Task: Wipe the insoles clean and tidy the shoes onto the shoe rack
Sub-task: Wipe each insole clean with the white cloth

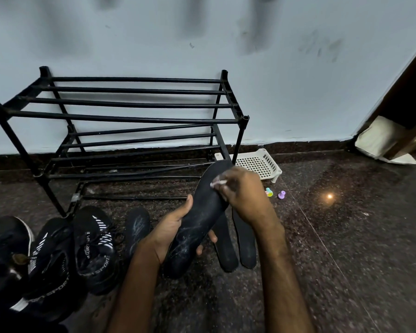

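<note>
Left hand grips one insole mid-air before the shoe rack; right hand pinches a white wipe against it. Three more insoles lie below, perhaps three shoes left; open floor spreads right.

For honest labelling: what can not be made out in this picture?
Head view:
- The white wipe in the right hand: mostly covered by fingers; material unclear.
- Two insoles on the floor: tops hidden behind the held insole and that hand.
- The leftmost shoe: cut by the left edge, dark.
- The small coloured objects near the basket: too small to identify.
</note>
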{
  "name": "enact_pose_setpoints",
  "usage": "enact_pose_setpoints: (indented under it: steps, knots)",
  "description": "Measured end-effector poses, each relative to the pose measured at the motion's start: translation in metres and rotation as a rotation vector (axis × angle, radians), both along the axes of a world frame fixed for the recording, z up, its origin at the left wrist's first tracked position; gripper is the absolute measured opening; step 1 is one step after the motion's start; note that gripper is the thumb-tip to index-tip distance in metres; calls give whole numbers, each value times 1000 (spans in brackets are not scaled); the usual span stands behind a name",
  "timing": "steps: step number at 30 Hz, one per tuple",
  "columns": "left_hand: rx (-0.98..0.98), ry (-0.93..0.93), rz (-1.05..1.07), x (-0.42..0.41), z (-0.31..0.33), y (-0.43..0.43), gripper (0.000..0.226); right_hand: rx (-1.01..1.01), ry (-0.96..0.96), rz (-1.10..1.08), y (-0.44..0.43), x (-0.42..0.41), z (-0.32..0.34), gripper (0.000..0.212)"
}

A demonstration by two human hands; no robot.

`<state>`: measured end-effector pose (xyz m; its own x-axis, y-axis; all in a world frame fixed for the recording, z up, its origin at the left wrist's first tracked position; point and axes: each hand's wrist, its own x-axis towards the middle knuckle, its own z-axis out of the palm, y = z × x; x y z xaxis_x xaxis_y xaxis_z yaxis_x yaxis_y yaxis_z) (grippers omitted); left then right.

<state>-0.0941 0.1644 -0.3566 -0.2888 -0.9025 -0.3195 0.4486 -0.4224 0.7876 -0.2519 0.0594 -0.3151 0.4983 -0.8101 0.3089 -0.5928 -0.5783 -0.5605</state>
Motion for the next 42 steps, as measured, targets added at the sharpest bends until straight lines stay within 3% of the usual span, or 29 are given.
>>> enact_pose_setpoints:
  steps: [5, 9, 11, 17, 21, 26, 34, 38, 42]
  knots:
    - [-2, -45, -76, -2, -1, 3, 66, -167, -68, -238, -26, -5, 6, 11]
    - [7, -27, -48, -6, 4, 0, 68, 19, -22, -27, -4, -3, 2, 12]
    - [18, -26, -30, -4, 3, 1, 68, 12, -35, -24, -2, 0, -4, 12]
    - [32, -34, 13, -5, -3, 1, 69, -68, -131, -379, -16, -23, -12, 14]
    - [20, 77, 188, -7, -10, -10, 75, 59, -282, -266, 2, -17, -11, 11]
    - [49, -24, 301, -7, -10, -10, 84, 435, -440, -237, 11, -8, -41, 6]
    - [36, -116, 241, -2, -10, -8, 88, 812, -705, -117, 13, -10, -51, 9]
    - [13, -185, 237, -7, -5, -8, 87, 833, -663, -16, 18, -10, -49, 10]
    - [9, -120, 239, -18, -1, -10, 83, 747, -657, -66, 21, -2, -52, 9]
